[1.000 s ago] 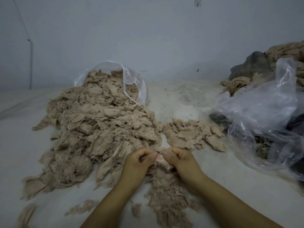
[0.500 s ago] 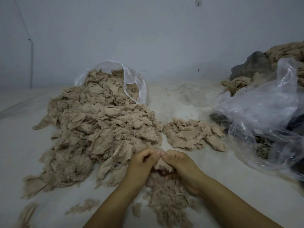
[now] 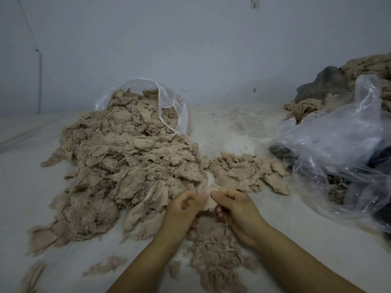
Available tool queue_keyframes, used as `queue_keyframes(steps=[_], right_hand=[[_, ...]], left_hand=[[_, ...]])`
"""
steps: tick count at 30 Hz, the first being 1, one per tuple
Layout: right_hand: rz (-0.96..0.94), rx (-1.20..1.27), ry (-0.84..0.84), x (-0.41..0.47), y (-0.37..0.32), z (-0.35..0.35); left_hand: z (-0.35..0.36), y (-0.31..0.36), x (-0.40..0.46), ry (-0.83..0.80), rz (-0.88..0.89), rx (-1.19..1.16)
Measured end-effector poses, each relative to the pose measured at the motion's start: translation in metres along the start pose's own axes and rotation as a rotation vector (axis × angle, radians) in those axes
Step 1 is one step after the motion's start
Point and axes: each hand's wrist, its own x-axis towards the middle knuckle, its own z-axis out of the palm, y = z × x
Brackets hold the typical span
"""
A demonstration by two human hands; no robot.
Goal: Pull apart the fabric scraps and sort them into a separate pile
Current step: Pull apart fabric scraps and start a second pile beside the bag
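Pale dusty floor (image 3: 243, 132) is stretching back to a plain grey wall (image 3: 190, 49), matte, with a thin pipe (image 3: 39, 81) running down it at far left. Big pile of beige fabric scraps (image 3: 118, 166) is spilling across the left half, ragged flat mesh pieces mixed with fuzzy frayed clumps, its back end sitting inside a clear plastic bag (image 3: 169, 106) with a rounded open mouth. Crumpled glossy plastic sheet (image 3: 338, 149) is lying at right, over dark cloth and tan knit bundles (image 3: 370, 68); contents are hard to make out. Smaller sorted pile (image 3: 247, 172) is lying just right of the big pile, flatter torn pieces, narrow gap of floor between the two. Shredded fibre heap (image 3: 213, 250) is sitting between the forearms, stringy and fluffy. Left hand (image 3: 182, 208) is curling, thumb and fingers pinching a thin pinkish-beige scrap (image 3: 208, 199). Right hand (image 3: 234, 206) is curling too, thumb pinching the same scrap from the other side, the piece sitting between both hands just in front of the piles. A few loose tufts (image 3: 105, 265) are lying at lower left.
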Motion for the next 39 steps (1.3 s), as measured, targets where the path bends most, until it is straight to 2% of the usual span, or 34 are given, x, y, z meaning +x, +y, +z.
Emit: queue_keyframes(steps=[3, 8, 13, 16, 21, 27, 34, 37, 39], right_hand=[[-0.047, -0.007, 0.061, 0.002, 0.001, 0.002], [-0.144, -0.031, 0.131, 0.005, -0.003, -0.004], [-0.145, -0.243, -0.078, -0.003, -0.002, -0.001], [-0.156, -0.330, -0.111, -0.005, 0.001, 0.005], [-0.112, -0.279, -0.101, -0.004, -0.002, 0.002], [-0.135, -0.181, -0.104, -0.007, 0.000, 0.006], [-0.100, -0.134, -0.058, -0.003, -0.001, 0.005], [-0.047, -0.175, -0.120, -0.002, -0.003, -0.001], [-0.005, -0.237, -0.179, -0.003, -0.001, -0.001]], left_hand=[[0.001, -0.001, 0.001, -0.005, -0.026, 0.077], [-0.006, -0.001, 0.008, 0.151, -0.112, -0.082], [-0.007, -0.001, 0.003, 0.000, -0.008, -0.054], [-0.002, -0.005, 0.006, 0.095, 0.025, -0.079], [-0.005, -0.005, 0.009, 0.140, -0.070, -0.275], [-0.003, -0.005, 0.005, 0.038, -0.050, -0.222], [-0.004, 0.002, 0.009, 0.154, -0.148, -0.467], [-0.015, 0.002, 0.012, 0.165, -0.133, -0.417], [-0.015, 0.001, 0.007, 0.032, -0.096, -0.245]])
